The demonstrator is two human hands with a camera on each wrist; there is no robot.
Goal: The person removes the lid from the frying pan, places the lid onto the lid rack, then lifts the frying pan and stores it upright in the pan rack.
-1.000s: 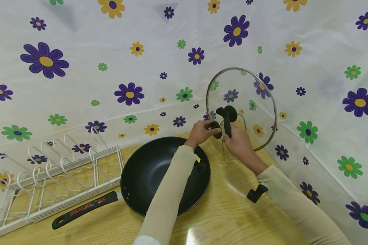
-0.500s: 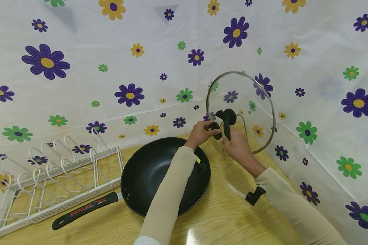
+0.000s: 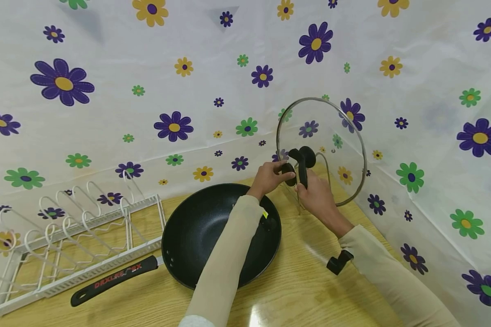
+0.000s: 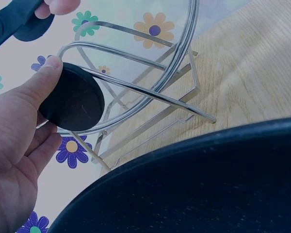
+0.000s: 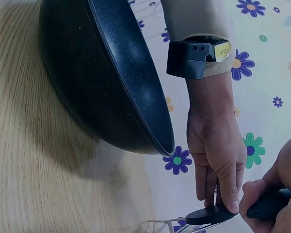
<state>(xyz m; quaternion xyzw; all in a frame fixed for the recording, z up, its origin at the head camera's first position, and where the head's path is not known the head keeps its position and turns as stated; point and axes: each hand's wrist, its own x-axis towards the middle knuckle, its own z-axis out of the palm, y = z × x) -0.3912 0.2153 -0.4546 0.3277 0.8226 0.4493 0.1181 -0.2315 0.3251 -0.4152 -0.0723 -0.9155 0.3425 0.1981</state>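
Observation:
In the head view my left hand (image 3: 268,178) pinches a round black disc (image 3: 288,174) at a metal wire rack (image 3: 328,168), thumb on its near side. The left wrist view has the disc (image 4: 72,97) against the rack's looped wires (image 4: 136,87). My right hand (image 3: 317,193) grips the upright black handle (image 3: 302,168) of a large glass lid (image 3: 365,159) with a steel rim. That lid stands on edge, upright, by the rack. Whether the disc belongs to the rack or a second lid, I cannot tell.
A black wok (image 3: 196,227) lies under my left forearm, its long handle (image 3: 114,280) pointing left. Beyond it at the left is a white wire dish rack (image 3: 143,245). Flower-patterned sheeting (image 3: 212,41) closes off the back and right of the wooden table (image 3: 294,281).
The glass lid has sunk a little and its right edge has shifted slightly left, with my right hand still on its handle. My left hand has barely moved.

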